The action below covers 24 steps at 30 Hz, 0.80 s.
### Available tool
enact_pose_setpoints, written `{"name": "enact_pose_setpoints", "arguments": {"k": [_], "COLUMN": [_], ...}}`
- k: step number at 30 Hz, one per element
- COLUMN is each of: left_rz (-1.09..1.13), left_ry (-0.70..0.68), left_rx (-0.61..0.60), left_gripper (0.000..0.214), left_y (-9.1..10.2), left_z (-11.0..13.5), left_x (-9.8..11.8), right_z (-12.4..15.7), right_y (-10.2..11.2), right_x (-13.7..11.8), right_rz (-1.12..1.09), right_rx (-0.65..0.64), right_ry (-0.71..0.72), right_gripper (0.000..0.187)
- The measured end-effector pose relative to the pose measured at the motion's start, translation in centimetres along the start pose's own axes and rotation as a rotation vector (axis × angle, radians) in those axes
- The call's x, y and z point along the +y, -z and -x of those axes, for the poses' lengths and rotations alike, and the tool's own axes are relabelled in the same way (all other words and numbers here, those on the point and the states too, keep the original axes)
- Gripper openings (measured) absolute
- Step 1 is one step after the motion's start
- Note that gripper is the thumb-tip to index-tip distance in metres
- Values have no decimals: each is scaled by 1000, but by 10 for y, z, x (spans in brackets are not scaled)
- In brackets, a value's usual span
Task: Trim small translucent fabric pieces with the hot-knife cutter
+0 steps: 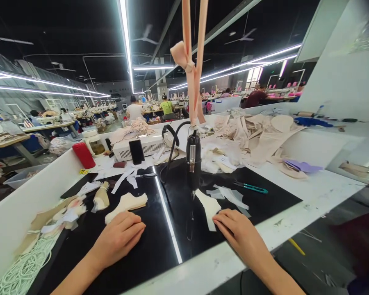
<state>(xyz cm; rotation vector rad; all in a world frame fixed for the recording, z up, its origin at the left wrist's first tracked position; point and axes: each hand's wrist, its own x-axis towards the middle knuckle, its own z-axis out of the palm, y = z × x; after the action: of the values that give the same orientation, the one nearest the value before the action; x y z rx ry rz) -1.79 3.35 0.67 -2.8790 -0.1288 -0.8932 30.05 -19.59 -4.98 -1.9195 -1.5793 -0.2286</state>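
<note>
A cream-coloured cut fabric piece [209, 207] lies on the black work board, just right of the hanging tool's tip. My right hand [238, 229] has its fingers together at that piece's right edge, closed on it. My left hand [119, 235] rests on the board with fingers curled and pressed together; nothing shows in them, and the thumb is hidden. Behind its knuckles sits a small stack of cream pieces [127, 203]. Between the hands, a black handheld-type tool [193, 159] with a thin metal tip hangs point-down from a peach fabric strap [194, 82].
Teal thread snips [252, 187] and translucent scraps [230, 196] lie right on the board. A phone [137, 151] leans against a white vented box [147, 145]. Beige garments [258, 131] are heaped at the back right. Pale green cord [24, 262] lies at the left. Co-workers sit farther off.
</note>
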Motion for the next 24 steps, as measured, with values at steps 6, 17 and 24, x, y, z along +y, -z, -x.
{"name": "enact_pose_setpoints", "arguments": {"k": [6, 17, 24], "left_rz": [173, 168, 132], "left_ry": [4, 198, 188], "left_rx": [-85, -275, -303], "left_gripper": [22, 29, 31], "left_y": [-32, -75, -75], "left_z": [-43, -87, -83], "left_x": [72, 116, 114], "right_z": [-3, -8, -10], "right_y": [0, -12, -16], "right_x": [-4, -7, -7], "right_rz": [-11, -8, -33], "right_rx": [1, 28, 40], "right_ry": [-6, 16, 21], "right_gripper": [35, 29, 28]}}
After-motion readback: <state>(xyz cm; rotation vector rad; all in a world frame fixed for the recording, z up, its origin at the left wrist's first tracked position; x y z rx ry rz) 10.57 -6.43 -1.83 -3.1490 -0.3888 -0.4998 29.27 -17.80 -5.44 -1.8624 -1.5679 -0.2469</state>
